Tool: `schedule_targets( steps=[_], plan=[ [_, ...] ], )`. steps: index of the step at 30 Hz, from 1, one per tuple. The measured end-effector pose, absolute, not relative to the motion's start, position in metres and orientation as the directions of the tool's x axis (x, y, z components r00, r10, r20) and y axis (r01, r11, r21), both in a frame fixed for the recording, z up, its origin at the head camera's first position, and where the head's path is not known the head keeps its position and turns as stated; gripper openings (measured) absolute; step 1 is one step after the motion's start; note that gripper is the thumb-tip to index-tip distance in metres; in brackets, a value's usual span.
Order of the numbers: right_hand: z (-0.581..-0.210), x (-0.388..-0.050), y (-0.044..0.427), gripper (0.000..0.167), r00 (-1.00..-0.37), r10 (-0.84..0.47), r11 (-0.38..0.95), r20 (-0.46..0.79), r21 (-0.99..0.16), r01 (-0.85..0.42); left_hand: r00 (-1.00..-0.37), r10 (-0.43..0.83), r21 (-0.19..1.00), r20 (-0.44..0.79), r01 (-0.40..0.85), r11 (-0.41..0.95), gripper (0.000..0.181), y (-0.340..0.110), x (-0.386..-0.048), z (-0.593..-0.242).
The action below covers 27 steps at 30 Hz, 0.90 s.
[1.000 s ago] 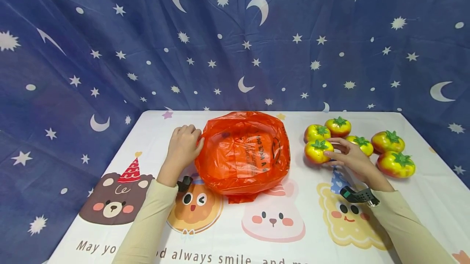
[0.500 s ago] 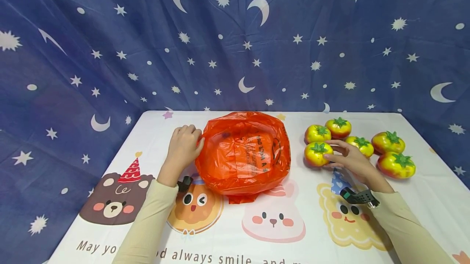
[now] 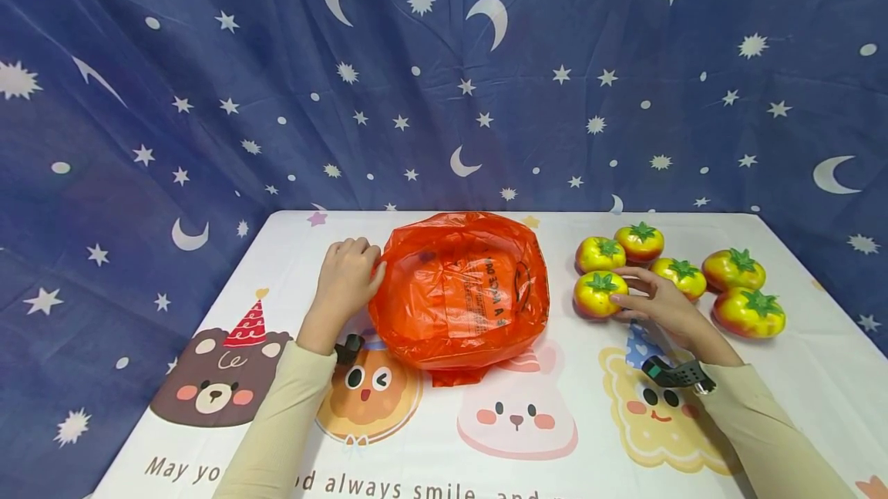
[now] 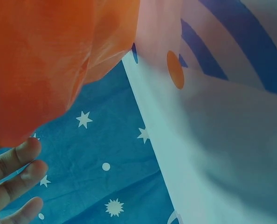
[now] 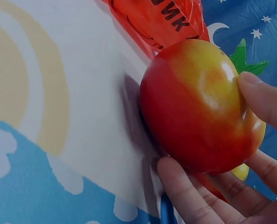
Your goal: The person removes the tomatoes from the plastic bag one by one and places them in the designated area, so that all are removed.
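Note:
A red plastic bag [image 3: 444, 298] with black print stands on the table, its mouth spread wide. At its left rim, my left hand [image 3: 349, 277] pinches the edge. In the left wrist view, several fingertips [image 4: 29, 173] show below the bag; the thumb is hidden there. To the right of the bag, my right hand [image 3: 659, 300] holds a yellow-red toy tomato [image 3: 600, 294] with green leaves, low over or on the table. The right wrist view has the thumb on the upper side of this tomato [image 5: 199, 107] and the fingers below it.
Several more toy tomatoes lie around the right hand: two behind it at the back [image 3: 639, 242], one beside the fingers [image 3: 680, 277], and two farther right [image 3: 749, 311]. A white printed tablecloth [image 3: 388, 476] covers the table. A blue star-patterned curtain [image 3: 444, 98] hangs behind.
The held toy tomato has shifted slightly toward the near edge of the table, with the right hand around it. The left hand and the bag have stayed in place.

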State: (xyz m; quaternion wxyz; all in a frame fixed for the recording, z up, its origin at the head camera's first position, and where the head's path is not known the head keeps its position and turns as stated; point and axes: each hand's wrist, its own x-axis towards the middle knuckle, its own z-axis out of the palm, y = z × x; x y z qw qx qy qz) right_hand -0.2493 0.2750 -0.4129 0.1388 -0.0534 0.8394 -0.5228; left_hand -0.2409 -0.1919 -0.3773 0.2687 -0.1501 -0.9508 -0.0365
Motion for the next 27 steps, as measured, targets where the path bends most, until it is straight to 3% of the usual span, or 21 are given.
schedule_targets(
  steps=[27],
  plan=[
    [-0.412, -0.247, 0.289, 0.072, -0.962, -0.197, 0.534, -0.187, -0.844, 0.055, -0.813, 0.266, -0.007, 0.518, 0.307, 0.952, 0.015, -0.192, -0.242, -0.379]
  ],
)
